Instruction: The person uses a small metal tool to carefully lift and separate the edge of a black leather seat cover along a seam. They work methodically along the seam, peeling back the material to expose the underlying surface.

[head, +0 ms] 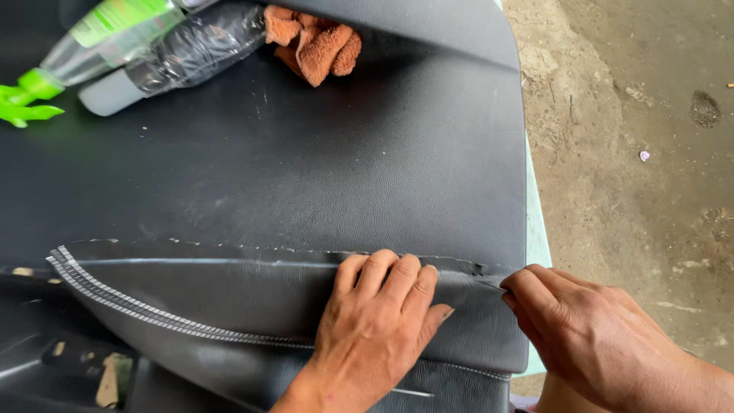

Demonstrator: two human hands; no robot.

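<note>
From my view the black leather panel's cut stitched seam edge (pixel 397 256) runs left-right across the lap, left hand (pixel 375 321) pressed flat on it, right hand (pixel 589 329) pinching its right end, so nearer there.

Black grained leather-like cover (pixel 306 168) matt, dusty; orange cloth (pixel 317 42) fuzzy; spray bottle (pixel 92 46) clear glossy plastic; ground (pixel 634 153) rough.
</note>
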